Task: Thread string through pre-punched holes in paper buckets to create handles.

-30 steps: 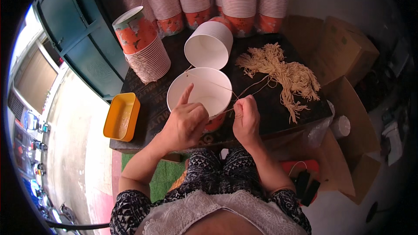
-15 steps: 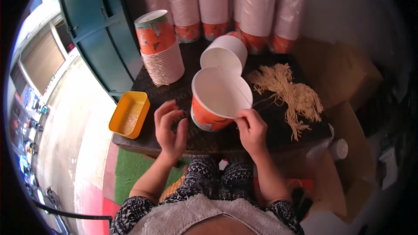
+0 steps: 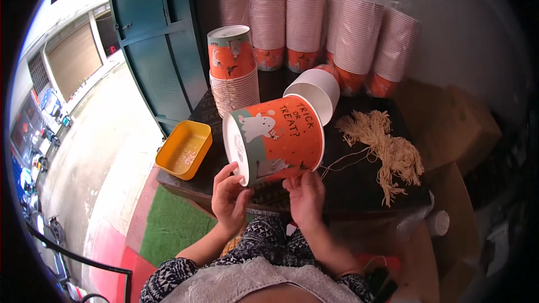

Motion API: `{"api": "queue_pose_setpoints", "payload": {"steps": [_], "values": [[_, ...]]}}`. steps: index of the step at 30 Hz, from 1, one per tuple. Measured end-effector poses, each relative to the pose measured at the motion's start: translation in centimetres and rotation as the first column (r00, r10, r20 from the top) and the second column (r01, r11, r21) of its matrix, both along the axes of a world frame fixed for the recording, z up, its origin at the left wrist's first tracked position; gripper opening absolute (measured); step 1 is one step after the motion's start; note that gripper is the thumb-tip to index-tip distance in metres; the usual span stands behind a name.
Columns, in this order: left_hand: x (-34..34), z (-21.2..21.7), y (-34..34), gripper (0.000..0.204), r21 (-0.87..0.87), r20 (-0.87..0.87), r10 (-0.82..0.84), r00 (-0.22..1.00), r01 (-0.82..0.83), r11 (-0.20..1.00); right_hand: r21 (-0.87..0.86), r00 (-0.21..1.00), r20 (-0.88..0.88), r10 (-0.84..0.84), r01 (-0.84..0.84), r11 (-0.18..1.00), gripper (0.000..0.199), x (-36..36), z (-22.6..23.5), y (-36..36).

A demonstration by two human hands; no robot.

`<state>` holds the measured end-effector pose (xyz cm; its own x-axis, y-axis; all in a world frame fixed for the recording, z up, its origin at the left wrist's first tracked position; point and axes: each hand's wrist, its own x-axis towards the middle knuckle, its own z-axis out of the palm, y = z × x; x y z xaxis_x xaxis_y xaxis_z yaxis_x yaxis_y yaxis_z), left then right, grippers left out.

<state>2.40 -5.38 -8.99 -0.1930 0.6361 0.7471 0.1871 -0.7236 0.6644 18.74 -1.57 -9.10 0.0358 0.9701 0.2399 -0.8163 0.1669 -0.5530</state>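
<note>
A large orange paper bucket [image 3: 278, 140] with a white ghost, a green band and a white rim lies tipped on its side in the air, its base toward the left. My left hand [image 3: 229, 197] is closed on the lower edge of that base. With bent fingers my right hand [image 3: 307, 195] pinches the bucket near its rim, at the underside. A thin cord [image 3: 342, 166] runs from beside the right hand toward a bundle of beige cords [image 3: 387, 148] on the dark table [image 3: 359, 193]. The inside of the held bucket is hidden.
A stack of upturned buckets [image 3: 234, 87] stands at the back left, and nested buckets [image 3: 315, 87] lie sideways behind the held one. Several plastic-wrapped stacks [image 3: 305, 19] line the wall. A yellow tray [image 3: 166, 154] holds small bits. Cardboard [image 3: 463, 118] sits at the right, a green door [image 3: 160, 50] left.
The bucket has turned from mouth-up onto its side, base now to the left. My left hand, apart from it before, has taken hold of the base; my right hand has moved left.
</note>
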Motion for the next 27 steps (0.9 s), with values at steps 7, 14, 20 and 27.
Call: {"api": "queue_pose_setpoints", "payload": {"steps": [7,14,20,27], "values": [[-1.7,3.2,-1.6,0.02,0.154,-0.122,0.352,0.928,-0.333,0.93,0.067,0.984,-0.028,0.177,-0.175,0.982,0.022,-1.8,-1.2,-1.0],[-10.8,10.9,-0.5,0.014,0.065,-0.296,0.547,0.784,-0.554,0.83,0.256,0.709,0.64,-0.297,0.167,0.952,0.051,3.2,-0.6,-0.4],[-22.7,17.4,4.0,0.009,0.154,-0.475,0.547,0.689,-0.547,0.823,0.291,0.563,0.705,-0.432,0.327,0.899,0.034,7.8,-1.8,0.5],[-28.2,23.3,12.4,0.005,0.086,-0.525,0.432,0.733,-0.46,0.884,0.112,0.593,0.756,-0.276,0.299,0.948,0.029,9.1,-4.1,1.6]]}}
